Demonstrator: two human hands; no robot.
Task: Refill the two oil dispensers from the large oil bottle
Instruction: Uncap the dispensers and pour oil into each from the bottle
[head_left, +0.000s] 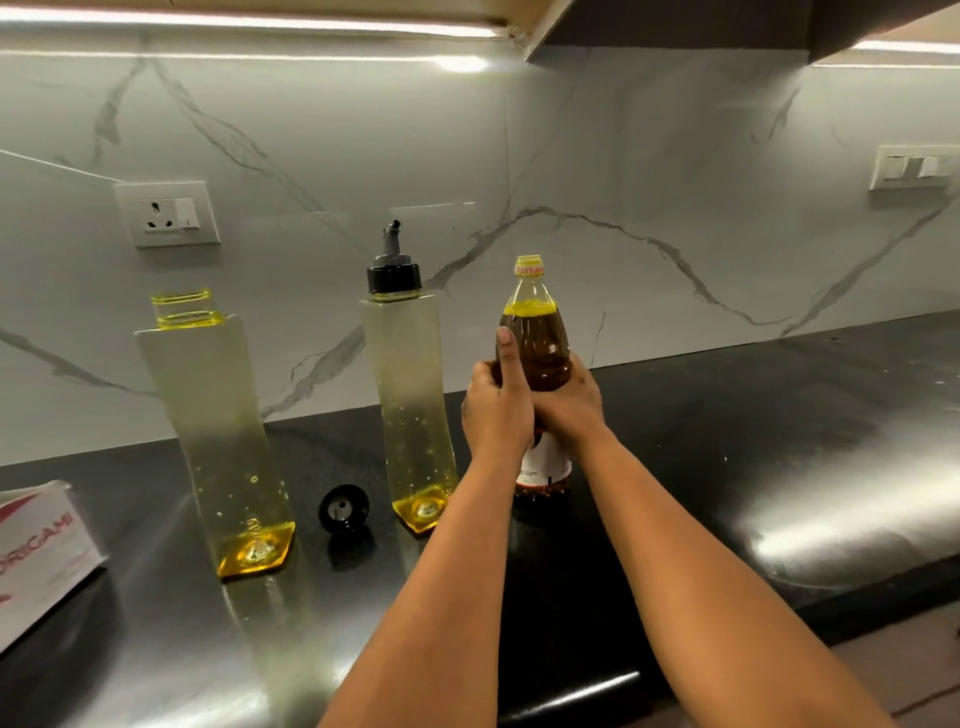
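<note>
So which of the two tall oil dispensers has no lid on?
The left oil dispenser, nearest the tissue box: its neck is open. The other dispenser wears its black spout cap.

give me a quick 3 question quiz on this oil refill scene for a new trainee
1. True or false: both dispensers have their spout caps on.
2. Which thing do both hands grip? A) left dispenser B) large oil bottle C) loose cap
3. Where does the loose cap lie?

Key
1. False: the left dispenser is uncapped; the right dispenser is capped.
2. B: the left hand and right hand grip the large oil bottle.
3. The loose cap lies on the counter between the dispensers.
</note>
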